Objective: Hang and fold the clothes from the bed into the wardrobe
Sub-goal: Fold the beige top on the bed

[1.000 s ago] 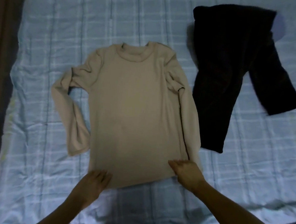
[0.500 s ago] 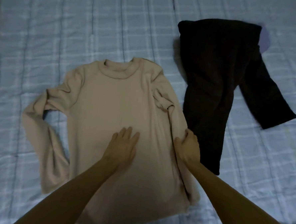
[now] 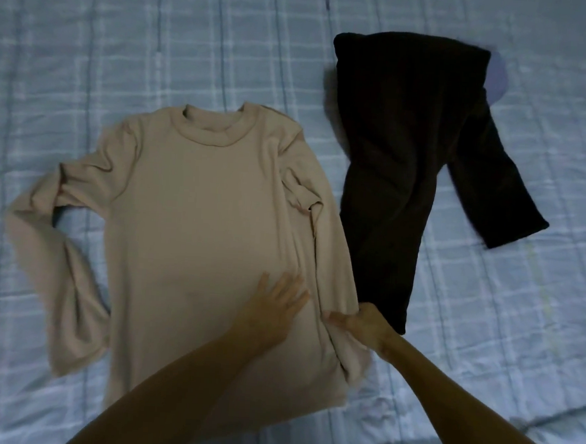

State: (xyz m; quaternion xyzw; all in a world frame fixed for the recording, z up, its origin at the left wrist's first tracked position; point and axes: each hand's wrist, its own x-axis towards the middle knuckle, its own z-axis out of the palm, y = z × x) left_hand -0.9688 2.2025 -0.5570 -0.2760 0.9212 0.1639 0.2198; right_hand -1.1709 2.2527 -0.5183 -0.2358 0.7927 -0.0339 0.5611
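Observation:
A beige long-sleeved top [image 3: 199, 223] lies flat on the bed, neck away from me, its left sleeve bent down along the side. My left hand [image 3: 272, 309] presses flat on the lower right part of the top's body, fingers straight. My right hand [image 3: 364, 324] grips the right sleeve and side edge of the top near its lower end, bunching the cloth. A pair of black trousers [image 3: 402, 153] lies just to the right of the top, one leg splayed out to the right.
The bed is covered with a pale blue checked sheet [image 3: 89, 55]. A bluish round patch [image 3: 497, 80] shows behind the trousers' waist. The bed's near edge runs along the lower right corner.
My left hand slid right across the top's body toward its right edge. My right hand moved down the right sleeve and now bunches the cloth lower down. The view shifted slightly.

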